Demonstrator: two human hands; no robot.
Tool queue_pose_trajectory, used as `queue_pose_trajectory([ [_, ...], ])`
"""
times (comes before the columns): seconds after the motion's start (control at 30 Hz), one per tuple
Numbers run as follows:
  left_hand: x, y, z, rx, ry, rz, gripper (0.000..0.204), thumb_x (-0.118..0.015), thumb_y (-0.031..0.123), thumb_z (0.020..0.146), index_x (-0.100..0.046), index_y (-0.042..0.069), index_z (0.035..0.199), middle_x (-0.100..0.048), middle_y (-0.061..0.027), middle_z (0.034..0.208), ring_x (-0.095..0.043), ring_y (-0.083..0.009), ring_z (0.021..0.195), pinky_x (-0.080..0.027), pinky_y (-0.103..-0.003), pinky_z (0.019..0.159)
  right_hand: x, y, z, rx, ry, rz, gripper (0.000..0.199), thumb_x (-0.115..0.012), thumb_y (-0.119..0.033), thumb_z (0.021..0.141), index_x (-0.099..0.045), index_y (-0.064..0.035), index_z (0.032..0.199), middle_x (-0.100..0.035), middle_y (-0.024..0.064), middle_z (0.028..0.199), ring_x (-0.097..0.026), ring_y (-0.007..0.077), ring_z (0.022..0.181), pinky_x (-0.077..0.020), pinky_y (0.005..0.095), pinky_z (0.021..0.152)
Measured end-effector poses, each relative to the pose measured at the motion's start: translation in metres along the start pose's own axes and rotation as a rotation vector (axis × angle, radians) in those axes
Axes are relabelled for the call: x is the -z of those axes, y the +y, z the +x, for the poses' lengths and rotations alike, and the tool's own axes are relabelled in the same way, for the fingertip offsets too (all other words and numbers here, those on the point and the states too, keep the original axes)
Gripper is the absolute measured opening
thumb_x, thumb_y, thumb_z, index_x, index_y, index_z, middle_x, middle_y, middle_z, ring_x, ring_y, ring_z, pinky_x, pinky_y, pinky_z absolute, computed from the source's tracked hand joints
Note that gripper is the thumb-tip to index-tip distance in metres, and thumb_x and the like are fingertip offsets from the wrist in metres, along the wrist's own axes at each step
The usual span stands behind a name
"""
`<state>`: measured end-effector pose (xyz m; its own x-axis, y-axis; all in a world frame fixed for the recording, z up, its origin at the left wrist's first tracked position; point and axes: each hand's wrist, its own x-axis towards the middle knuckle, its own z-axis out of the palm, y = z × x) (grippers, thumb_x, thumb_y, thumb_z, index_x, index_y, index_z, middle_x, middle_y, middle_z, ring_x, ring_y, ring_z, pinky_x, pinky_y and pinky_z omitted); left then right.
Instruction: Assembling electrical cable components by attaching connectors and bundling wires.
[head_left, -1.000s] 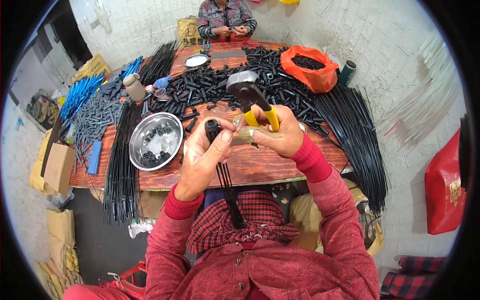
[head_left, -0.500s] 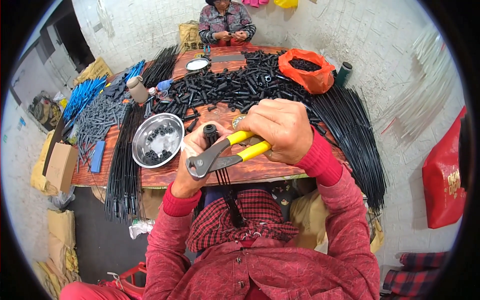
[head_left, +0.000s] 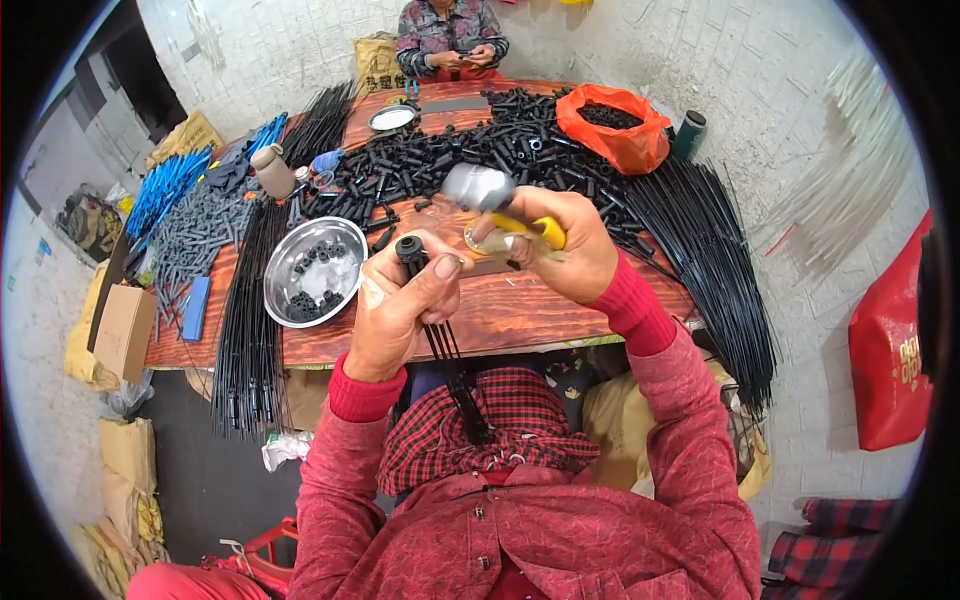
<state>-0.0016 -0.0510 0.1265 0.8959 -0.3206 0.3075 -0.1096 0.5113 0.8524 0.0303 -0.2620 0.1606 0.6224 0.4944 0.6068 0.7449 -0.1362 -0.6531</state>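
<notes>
Black fitting (head_left: 410,250) in left fingers (head_left: 430,285), end uncovered

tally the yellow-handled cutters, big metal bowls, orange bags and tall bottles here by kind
Yellow-handled cutters: 1
Big metal bowl: 1
Orange bag: 1
Tall bottles: 2 (tan bottle, dark green bottle)
Total: 5

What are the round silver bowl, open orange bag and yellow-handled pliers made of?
Round silver bowl: likely polished stainless steel; smooth, with bright reflections.
Open orange bag: probably thin, glossy plastic; creased, with a crumpled rim.
Yellow-handled pliers: head seems smooth metal, given its glare, though blurred; evenly coloured yellow grips could be plastic or rubber.
</notes>
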Motion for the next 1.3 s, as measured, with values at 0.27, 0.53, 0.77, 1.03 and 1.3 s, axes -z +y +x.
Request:
queue_pose_trajectory([
  [0.27, 0.002, -0.001, 0.003, -0.001, 0.015, -0.042, 0.02, -0.066, 0.017, 0.093, -0.062, -0.002, 0.093, -0.047, 0.001, 0.061, -0.036, -0.006, 0.05, -0.028, -0.022, 0.047, -0.004, 0.0, -0.007, -0.028, 0.045, 0.03, 0.022, -0.07, -0.01, 0.084, -0.066, 0.0005, 0.103, -0.066, 0.0059, 0.087, -0.062, 0.0104, 0.077, -0.0488, 0.0265, 0.066],
  [0.53, 0.005, -0.003, 0.002, 0.005, -0.055, -0.005, 0.023, -0.067, 0.017, 0.093, -0.061, -0.003, 0.102, -0.051, -0.0001, 0.066, -0.039, -0.0059, 0.051, -0.029, -0.023, 0.046, -0.001, -0.004, 0.0, -0.026, -0.026, 0.087, 0.025, -0.074, -0.008, 0.078, -0.066, 0.0009, 0.099, -0.064, 0.0054, 0.08, -0.062, 0.0123, 0.069, -0.0484, 0.0277, 0.063],
  [0.77, 0.016, -0.008, 0.001, 0.069, -0.069, 0.011, 0.028, -0.069, 0.017, 0.091, -0.059, -0.004, 0.107, -0.053, -0.0026, 0.069, -0.041, -0.0082, 0.051, -0.03, -0.024, 0.045, -0.007, -0.007, 0.007, 0.088, -0.028, -0.009, 0.028, -0.079, -0.009, 0.072, -0.067, -0.0005, 0.096, -0.067, 0.0083, 0.081, -0.066, 0.0173, 0.071, -0.0497, 0.0286, 0.064],
  [1.03, 0.017, -0.014, 0.001, 0.07, 0.016, 0.017, 0.016, -0.066, 0.013, 0.09, -0.056, 0.004, 0.1, -0.057, -0.0038, 0.067, -0.047, -0.0077, 0.05, -0.032, -0.021, 0.044, -0.017, 0.005, 0.002, 0.168, 0.054, -0.106, 0.026, -0.08, -0.008, 0.073, -0.065, -0.0022, 0.093, -0.066, 0.0079, 0.081, -0.066, 0.0165, 0.072, -0.0502, 0.027, 0.065],
  [1.3, 0.018, -0.015, 0.003, 0.103, 0.057, -0.111, 0.025, -0.073, 0.016, 0.087, -0.059, 0.001, 0.101, -0.055, -0.0033, 0.065, -0.046, -0.0091, 0.049, -0.03, -0.022, 0.044, -0.023, 0.011, 0.002, 0.106, 0.055, -0.003, 0.026, -0.076, -0.008, 0.077, -0.066, -0.001, 0.1, -0.068, 0.0089, 0.085, -0.067, 0.0192, 0.074, -0.0519, 0.0298, 0.066],
])
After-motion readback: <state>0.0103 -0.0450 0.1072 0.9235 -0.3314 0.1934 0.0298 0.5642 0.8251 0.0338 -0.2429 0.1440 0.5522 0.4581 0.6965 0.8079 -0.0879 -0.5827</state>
